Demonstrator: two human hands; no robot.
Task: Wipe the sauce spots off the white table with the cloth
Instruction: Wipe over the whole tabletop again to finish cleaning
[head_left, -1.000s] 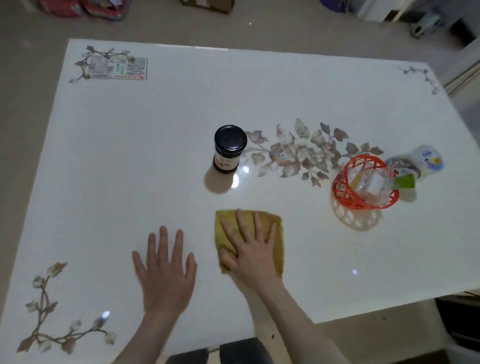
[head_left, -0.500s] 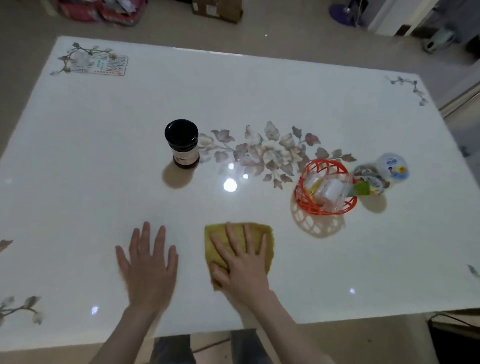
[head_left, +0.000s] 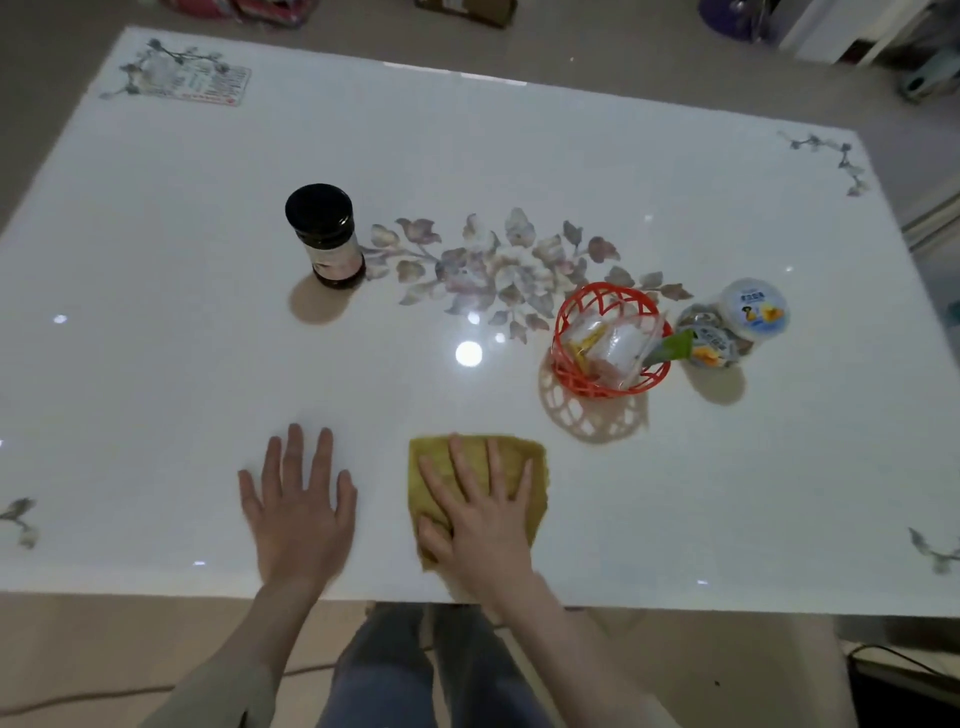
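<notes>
The right hand (head_left: 480, 519) presses flat, fingers spread, on the yellow cloth (head_left: 524, 457) near the bench's (head_left: 675, 493) near edge; the left hand (head_left: 298, 512), open, braces beside it. Even pressure and overlapping strokes would probably lift spots best.

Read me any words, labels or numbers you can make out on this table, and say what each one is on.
None can be read.
Card in the far left corner: red-edged print, too blurred.
Dark jar label: too blurred.
White tub lid: blue print and a picture, too small.
Packet beside it: unreadable.
</notes>
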